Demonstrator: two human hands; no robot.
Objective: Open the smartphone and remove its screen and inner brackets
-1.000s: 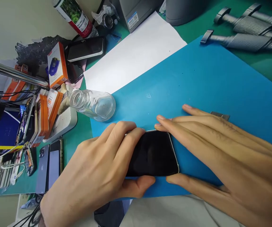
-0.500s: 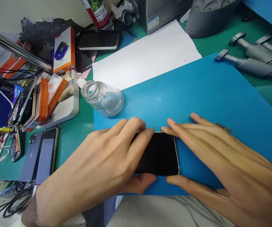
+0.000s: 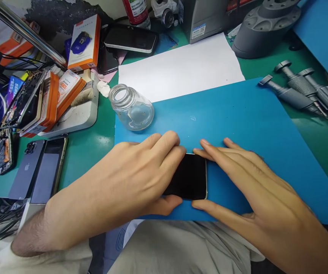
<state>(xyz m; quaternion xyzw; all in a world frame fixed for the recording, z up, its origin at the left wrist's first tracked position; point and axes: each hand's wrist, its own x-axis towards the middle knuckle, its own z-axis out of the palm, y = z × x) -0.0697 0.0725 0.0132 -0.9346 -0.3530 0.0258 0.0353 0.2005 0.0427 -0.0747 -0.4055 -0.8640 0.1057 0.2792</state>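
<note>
A smartphone (image 3: pixel 191 177) with a black screen lies face up on the blue mat (image 3: pixel 223 114). My left hand (image 3: pixel 135 171) covers its left part, fingers curled over the far long edge and thumb at the near long edge. My right hand (image 3: pixel 255 186) spans the phone's right end. Its fingertips sit at the far edge and its thumb tip at the near edge, with the other fingers stretched out over the mat. Beyond my left hand stands an open glass jar (image 3: pixel 132 108) with no lid.
Pen-shaped metal screwdrivers (image 3: pixel 298 95) lie at the right, near a grey round stand (image 3: pixel 266 30). White paper (image 3: pixel 178 68) runs along the mat's back. Two phones (image 3: pixel 38 167), orange boxes (image 3: pixel 67 87) and phone boards crowd the left. Another phone (image 3: pixel 131 38) lies at the back.
The camera view has shifted, so the bench things sit differently in it. Both hands keep nearly the same hold at the phone's edges.
</note>
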